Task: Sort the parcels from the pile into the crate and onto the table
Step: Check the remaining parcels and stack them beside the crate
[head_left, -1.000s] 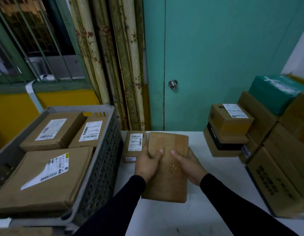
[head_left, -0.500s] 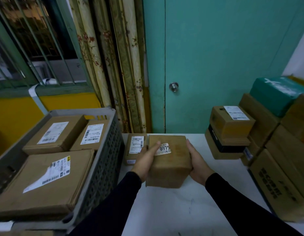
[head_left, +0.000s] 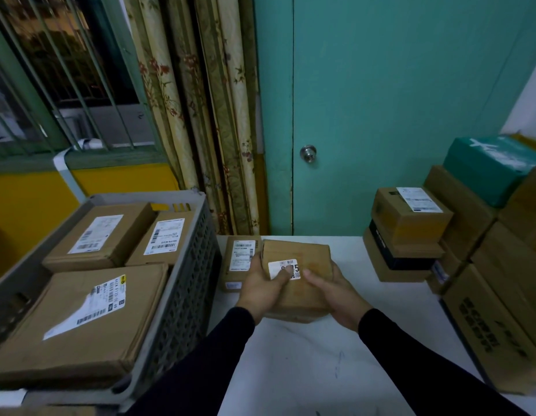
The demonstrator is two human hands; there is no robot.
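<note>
Grey plastic forms the crate (head_left: 182, 283) on your far left, its slatted wall facing the table. Three cardboard parcels lie flat inside it: a large one (head_left: 80, 322) nearest you, and two smaller ones, the back-left parcel (head_left: 100, 237) and the back-right parcel (head_left: 163, 238), side by side behind it. Each shows a white shipping label on top.

Just right of the crate, on the white table (head_left: 321, 361), a small labelled box (head_left: 238, 262) sits near the far edge.

You hold a brown box (head_left: 299, 280) over the middle of the table, touching or just beside that small box. Your left hand (head_left: 262, 288) grips its left side, thumb pressing on a white sticker (head_left: 283, 269) with a barcode and large digits, partly hidden by the thumb. Your right hand (head_left: 336, 292) grips the right side, thumb laid across the top and fingers curled underneath. Whether the box rests on the table or is lifted is not clear. Both arms wear dark sleeves.

On your right stands the pile (head_left: 483, 250): a labelled box stacked on a black one and a flat one, then larger cartons, with a teal box (head_left: 489, 169) on top.

Behind the table are a teal door (head_left: 381, 100) with a round knob, floral curtains (head_left: 200, 115) and a barred window (head_left: 65, 70).
</note>
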